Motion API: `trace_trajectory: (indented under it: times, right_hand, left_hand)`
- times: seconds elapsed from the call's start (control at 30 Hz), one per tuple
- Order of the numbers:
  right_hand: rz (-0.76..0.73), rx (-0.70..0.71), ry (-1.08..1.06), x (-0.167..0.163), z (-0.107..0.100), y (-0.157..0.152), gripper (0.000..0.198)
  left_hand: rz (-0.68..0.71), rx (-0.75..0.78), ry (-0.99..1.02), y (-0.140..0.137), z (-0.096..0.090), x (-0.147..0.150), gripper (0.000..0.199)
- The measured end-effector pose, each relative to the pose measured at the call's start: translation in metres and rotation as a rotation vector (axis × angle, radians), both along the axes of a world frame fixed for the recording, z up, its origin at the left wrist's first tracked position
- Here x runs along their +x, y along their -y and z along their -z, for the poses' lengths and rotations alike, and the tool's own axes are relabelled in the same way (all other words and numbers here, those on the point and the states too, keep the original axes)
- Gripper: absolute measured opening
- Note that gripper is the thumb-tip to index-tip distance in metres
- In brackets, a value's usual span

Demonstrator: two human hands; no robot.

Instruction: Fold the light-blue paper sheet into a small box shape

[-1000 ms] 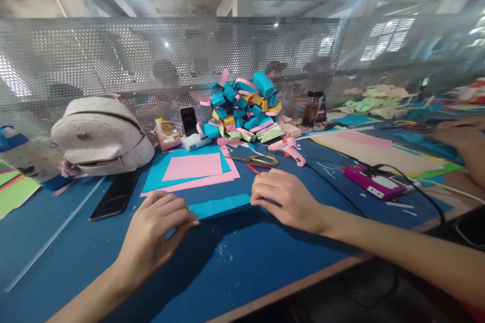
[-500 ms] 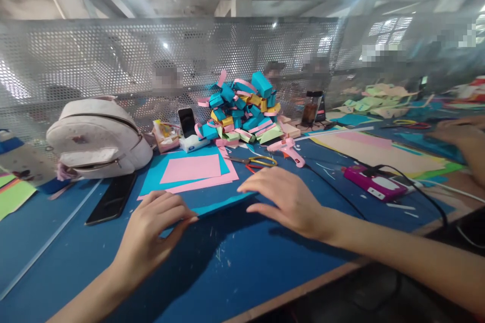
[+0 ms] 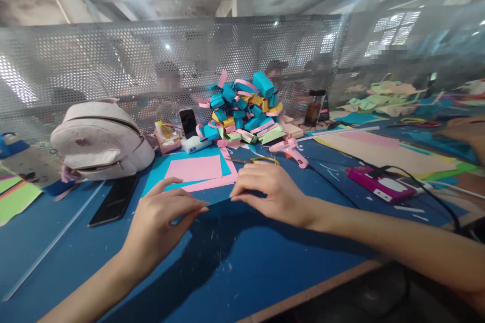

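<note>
A narrow blue paper strip [image 3: 220, 203] is stretched between my two hands, above the blue tabletop. Its left part is pinched between the thumb and fingers of my left hand [image 3: 166, 214]. My right hand [image 3: 271, 189] pinches the other end, thumb below and fingers above, covering that end. Just behind the hands lie pink paper [image 3: 195, 167] and blue paper [image 3: 151, 176] sheets. Beyond my right hand are scissors [image 3: 265, 160], partly hidden by it, and a pink hot glue gun [image 3: 290, 150] with a black cord.
A heap of folded blue, pink and yellow paper pieces [image 3: 242, 108] stands at the back. On the left are a white backpack [image 3: 102, 136], a black phone [image 3: 114, 201] and a bottle [image 3: 30, 161]. A magenta power strip [image 3: 381, 185] with cables lies right, near another person's hand [image 3: 464, 128].
My right hand has moved left and closed on the blue paper strip, its fingers apart before. The left hand still pinches the strip, now slightly higher and further right.
</note>
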State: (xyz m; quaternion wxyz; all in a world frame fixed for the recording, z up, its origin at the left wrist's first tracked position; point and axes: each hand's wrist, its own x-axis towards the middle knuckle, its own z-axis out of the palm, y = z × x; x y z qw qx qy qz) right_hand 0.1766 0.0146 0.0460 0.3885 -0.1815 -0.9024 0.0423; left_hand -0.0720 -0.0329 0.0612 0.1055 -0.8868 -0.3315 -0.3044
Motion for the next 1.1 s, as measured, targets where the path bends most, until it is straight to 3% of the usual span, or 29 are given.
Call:
trace_trajectory:
  times: [0.17,0.37,0.67,0.77,0.93,1.03,1.1]
  right_hand:
    - [0.001,-0.06,-0.008,0.021,-0.003,0.007,0.013]
    - [-0.002,-0.101,-0.005,0.024,-0.005,0.014,0.013]
    - [0.043,-0.04,0.009,0.032,-0.014,0.02,0.016]
    - [0.092,0.081,0.023,0.034,-0.016,0.012,0.015]
    - [0.259,0.474,0.076,0.036,-0.019,-0.015,0.021]
    - [0.308,0.624,0.188,0.038,-0.007,-0.027,0.022]
    - [0.265,0.629,0.278,0.039,0.01,-0.031,0.024]
  left_hand:
    - [-0.013,0.031,-0.033,0.018,0.0,-0.022,0.01]
    - [-0.045,0.02,-0.062,0.033,0.001,-0.035,0.012]
    - [-0.109,0.158,-0.083,0.043,-0.001,-0.048,0.014]
    - [-0.128,0.23,-0.091,0.041,-0.007,-0.048,0.017]
    - [-0.169,0.347,-0.103,0.024,-0.013,-0.054,0.027]
    - [-0.13,0.394,-0.12,0.015,0.003,-0.059,0.034]
    - [-0.109,0.351,-0.175,0.013,0.023,-0.06,0.036]
